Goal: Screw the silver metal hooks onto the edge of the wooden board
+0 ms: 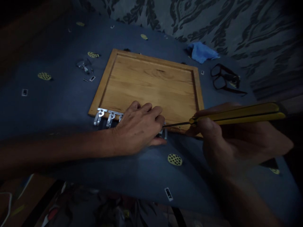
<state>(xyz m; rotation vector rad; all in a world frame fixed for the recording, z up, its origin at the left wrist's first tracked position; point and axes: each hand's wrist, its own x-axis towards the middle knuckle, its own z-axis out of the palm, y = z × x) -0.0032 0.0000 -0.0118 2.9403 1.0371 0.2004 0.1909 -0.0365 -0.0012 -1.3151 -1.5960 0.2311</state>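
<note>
A framed wooden board (151, 85) lies flat on the cloth-covered table. Along its near edge runs a row of shiny metal brackets (111, 118), with short arms jutting over the edge. My left hand (139, 126) covers part of this row, its fingers curled over the edge and its thumb below, gripping the bracket (163, 134) at the right end. My right hand (227, 145) is closed around the yellow handle of a screwdriver (236, 114). The screwdriver's thin dark shaft points left, and its tip meets that bracket beside my left fingers. The exact contact is hidden.
Loose metal hardware (84, 66) lies left of the board, with small pieces near it. A blue cloth (203, 52) and dark-framed glasses (224, 78) lie at the back right. Behind stands a patterned backdrop (201, 19). The table's near edge runs below my hands.
</note>
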